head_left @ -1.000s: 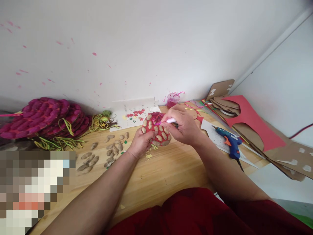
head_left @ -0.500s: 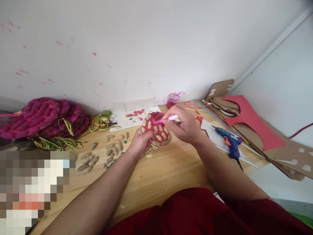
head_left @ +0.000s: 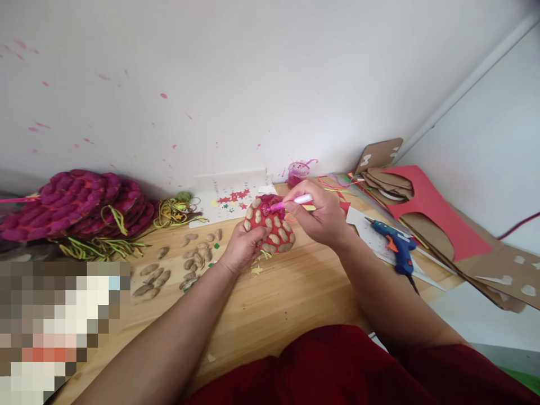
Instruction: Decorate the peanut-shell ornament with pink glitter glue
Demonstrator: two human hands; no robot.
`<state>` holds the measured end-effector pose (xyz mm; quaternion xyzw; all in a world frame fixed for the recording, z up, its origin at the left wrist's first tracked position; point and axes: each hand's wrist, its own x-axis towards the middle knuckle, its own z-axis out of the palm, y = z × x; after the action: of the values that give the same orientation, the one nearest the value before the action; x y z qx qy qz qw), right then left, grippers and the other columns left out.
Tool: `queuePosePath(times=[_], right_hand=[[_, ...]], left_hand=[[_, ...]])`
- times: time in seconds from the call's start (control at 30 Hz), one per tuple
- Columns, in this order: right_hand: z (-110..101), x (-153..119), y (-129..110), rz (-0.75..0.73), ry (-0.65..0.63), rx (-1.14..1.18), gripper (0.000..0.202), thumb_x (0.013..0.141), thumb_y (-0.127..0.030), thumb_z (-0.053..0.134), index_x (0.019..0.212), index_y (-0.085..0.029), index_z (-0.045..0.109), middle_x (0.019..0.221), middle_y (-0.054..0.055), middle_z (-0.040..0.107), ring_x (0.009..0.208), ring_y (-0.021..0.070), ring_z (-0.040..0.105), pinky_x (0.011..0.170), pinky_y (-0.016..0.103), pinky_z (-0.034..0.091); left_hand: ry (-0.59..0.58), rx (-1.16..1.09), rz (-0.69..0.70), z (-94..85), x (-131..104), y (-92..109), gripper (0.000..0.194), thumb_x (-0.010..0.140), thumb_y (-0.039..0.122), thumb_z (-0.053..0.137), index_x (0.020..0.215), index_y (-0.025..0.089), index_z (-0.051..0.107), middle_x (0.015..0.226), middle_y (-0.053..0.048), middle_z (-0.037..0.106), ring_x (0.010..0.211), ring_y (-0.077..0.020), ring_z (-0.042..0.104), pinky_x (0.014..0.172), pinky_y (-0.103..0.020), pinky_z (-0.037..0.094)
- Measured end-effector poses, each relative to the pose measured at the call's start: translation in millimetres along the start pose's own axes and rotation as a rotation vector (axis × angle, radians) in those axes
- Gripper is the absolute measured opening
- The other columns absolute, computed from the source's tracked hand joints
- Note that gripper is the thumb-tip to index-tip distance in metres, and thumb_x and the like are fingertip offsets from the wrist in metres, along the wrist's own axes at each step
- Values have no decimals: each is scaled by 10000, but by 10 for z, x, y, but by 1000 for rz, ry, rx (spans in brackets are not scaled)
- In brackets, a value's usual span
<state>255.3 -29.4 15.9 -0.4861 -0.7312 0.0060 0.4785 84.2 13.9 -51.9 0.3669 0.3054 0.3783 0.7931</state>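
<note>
My left hand (head_left: 243,245) grips the lower left edge of a round red disc (head_left: 276,229) covered with peanuts, its thumb lying across the face. Several peanuts at the top of the disc are painted magenta; those lower down are plain tan. Between the thumb and fingers of my right hand (head_left: 321,214) is a paintbrush (head_left: 302,199) with a white handle, its pink-stained end touching the painted part. Behind my right hand stands a clear cup of magenta paint (head_left: 297,173). Loose peanuts (head_left: 197,257) lie on the table left of the disc.
Painted peanut discs (head_left: 88,197) with yellow-green strings are piled at the left. Star cutouts (head_left: 234,197) lie on white paper by the paint-spattered wall. A blue glue gun (head_left: 394,242) rests at the right, beside cardboard and cut red sheet (head_left: 439,208). The lower left corner is pixelated.
My right hand and the paintbrush have shifted slightly to the right, the brush end still on the upper part of the disc. My left hand keeps its hold almost unmoved.
</note>
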Motion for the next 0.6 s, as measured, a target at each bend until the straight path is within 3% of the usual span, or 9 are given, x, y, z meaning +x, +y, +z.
queuePosePath(times=[0.27, 0.6], right_hand=[[9, 0, 5, -5, 18, -6, 70, 932, -232, 657, 862, -228, 654, 823, 10, 713, 788, 180, 622, 765, 342, 480], [12, -3, 3, -8, 7, 10, 58, 926, -221, 665, 869, -221, 654, 825, 14, 712, 788, 180, 616, 771, 342, 482]], left_hand=[[2, -6, 6, -8, -5, -6, 253, 586, 203, 823, 803, 141, 710, 712, -67, 759, 628, -231, 731, 624, -328, 599], [1, -15, 19, 4, -5, -7, 262, 577, 206, 829, 803, 140, 715, 696, -52, 753, 593, -202, 716, 594, -296, 584]])
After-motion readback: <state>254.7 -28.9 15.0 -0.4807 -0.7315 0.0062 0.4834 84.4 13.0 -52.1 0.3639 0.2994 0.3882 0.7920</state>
